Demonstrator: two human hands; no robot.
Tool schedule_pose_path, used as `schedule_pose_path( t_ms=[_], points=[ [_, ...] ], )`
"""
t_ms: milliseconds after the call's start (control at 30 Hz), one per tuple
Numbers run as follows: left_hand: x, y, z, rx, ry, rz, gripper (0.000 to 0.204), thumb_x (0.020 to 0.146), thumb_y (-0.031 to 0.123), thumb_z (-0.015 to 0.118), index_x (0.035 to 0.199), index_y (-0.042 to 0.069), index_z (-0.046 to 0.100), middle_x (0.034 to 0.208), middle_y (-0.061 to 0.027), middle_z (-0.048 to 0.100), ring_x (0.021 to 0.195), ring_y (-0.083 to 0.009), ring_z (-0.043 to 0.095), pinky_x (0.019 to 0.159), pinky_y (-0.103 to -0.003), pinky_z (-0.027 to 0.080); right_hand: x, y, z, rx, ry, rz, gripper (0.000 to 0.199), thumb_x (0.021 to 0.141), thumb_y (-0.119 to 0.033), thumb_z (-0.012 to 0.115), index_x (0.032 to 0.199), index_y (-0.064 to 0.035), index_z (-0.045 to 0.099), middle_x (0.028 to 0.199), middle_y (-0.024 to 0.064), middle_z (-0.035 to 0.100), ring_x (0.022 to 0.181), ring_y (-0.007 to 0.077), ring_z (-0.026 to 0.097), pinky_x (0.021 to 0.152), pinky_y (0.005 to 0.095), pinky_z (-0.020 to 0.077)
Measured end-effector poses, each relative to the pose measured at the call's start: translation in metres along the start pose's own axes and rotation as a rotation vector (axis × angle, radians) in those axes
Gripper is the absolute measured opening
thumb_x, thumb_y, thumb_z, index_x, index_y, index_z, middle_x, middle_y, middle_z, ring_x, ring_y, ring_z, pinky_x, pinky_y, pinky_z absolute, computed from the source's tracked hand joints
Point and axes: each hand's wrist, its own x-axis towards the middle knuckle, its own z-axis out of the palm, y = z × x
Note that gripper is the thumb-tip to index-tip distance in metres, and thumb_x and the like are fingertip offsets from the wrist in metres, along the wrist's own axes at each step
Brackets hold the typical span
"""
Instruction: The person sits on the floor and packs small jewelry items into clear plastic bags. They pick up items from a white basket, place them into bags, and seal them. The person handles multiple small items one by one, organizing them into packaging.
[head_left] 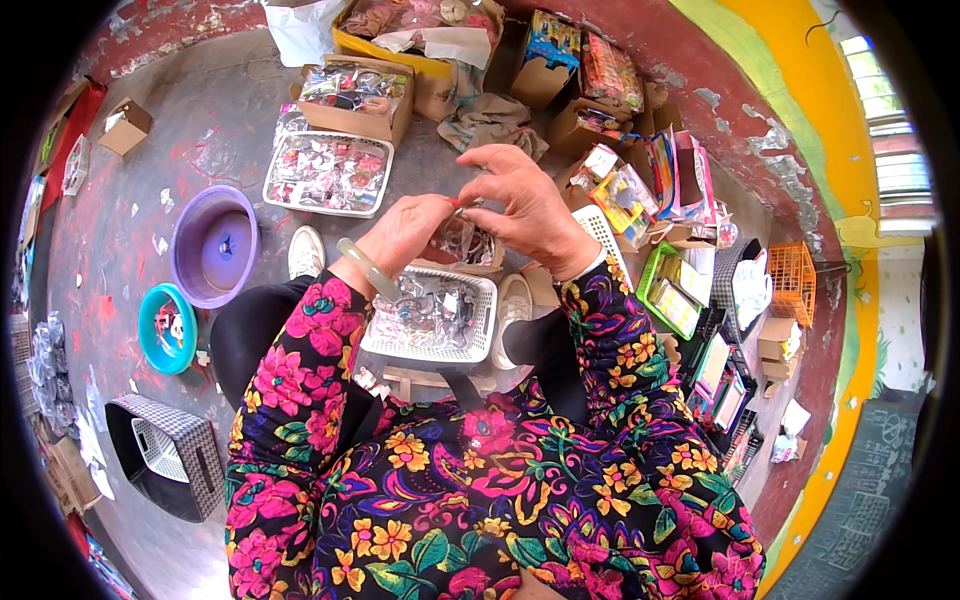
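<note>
Both my hands meet over the small packets in front of me. My left hand pinches with thumb and forefinger, a pale bangle on its wrist. Beside it, my right hand has its thumb and forefinger drawn together while the other fingers fan out. Between the fingertips is a tiny reddish thing, too small to name. Partly hidden under the hands sits a cardboard box with small packed items. Nearer to me, a white plastic basket holds several clear packets and stands between my shoes.
Another white basket of packets lies ahead. Left are a purple basin, a turquoise basin and a checked bin. Filled cardboard boxes stand ahead; a green basket and an orange crate are at right.
</note>
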Motion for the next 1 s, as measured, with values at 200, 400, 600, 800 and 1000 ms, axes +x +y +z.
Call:
schedule_pose_path(
  t_ms=[200, 400, 600, 800, 1000],
  points=[
    [0.0, -0.004, -0.002, 0.053, -0.029, 0.06, 0.033, 0.088, 0.028, 0.042, 0.102, 0.002, 0.057, 0.095, -0.0062, 0.056, 0.09, -0.0161, 0.056, 0.071, -0.036, 0.054, 0.0, -0.002, 0.003, -0.013, -0.032, -0.06, 0.014, 0.068, -0.007, 0.065, 0.082, -0.0061, 0.066, 0.105, 0.011, 0.057, 0.105, 0.0288, 0.049, 0.088, 0.036, 0.0406],
    [-0.001, -0.001, 0.001, 0.02, 0.015, 0.002, 0.035, 0.089, 0.03, 0.041, 0.106, 0.002, 0.054, 0.098, -0.0081, 0.058, 0.094, -0.0175, 0.057, 0.067, -0.034, 0.054, -0.001, 0.006, 0.005, 0.066, -0.027, -0.011, 0.014, 0.068, -0.008, 0.066, 0.081, -0.0056, 0.066, 0.102, 0.0104, 0.059, 0.105, 0.0276, 0.05, 0.088, 0.0359, 0.0404],
    [-0.004, 0.004, 0.005, 0.006, 0.019, -0.018, 0.036, 0.09, 0.032, 0.041, 0.109, 0.003, 0.052, 0.1, -0.0094, 0.059, 0.096, -0.0176, 0.058, 0.064, -0.033, 0.053, -0.002, 0.004, 0.006, 0.091, 0.0, 0.102, 0.015, 0.068, -0.007, 0.064, 0.083, -0.007, 0.067, 0.108, 0.0117, 0.057, 0.11, 0.0294, 0.047, 0.092, 0.0382, 0.0373],
    [0.0, -0.003, 0.001, -0.015, 0.011, 0.024, 0.034, 0.09, 0.031, 0.04, 0.107, 0.005, 0.054, 0.1, -0.0077, 0.059, 0.092, -0.0168, 0.059, 0.062, -0.032, 0.053, -0.001, -0.001, 0.002, 0.037, -0.197, -0.012, 0.017, 0.071, -0.014, 0.064, 0.086, -0.0079, 0.067, 0.126, 0.0136, 0.047, 0.124, 0.0311, 0.036, 0.101, 0.0391, 0.0298],
    [-0.004, 0.003, 0.006, -0.038, 0.13, -0.016, 0.035, 0.09, 0.032, 0.039, 0.109, 0.005, 0.053, 0.103, -0.0083, 0.059, 0.093, -0.0179, 0.059, 0.061, -0.031, 0.052, 0.001, 0.004, -0.005, 0.157, -0.125, 0.084, 0.023, 0.073, -0.009, 0.055, 0.093, -0.0108, 0.066, 0.128, 0.0162, 0.045, 0.125, 0.0355, 0.033, 0.102, 0.0411, 0.0286]
  ],
)
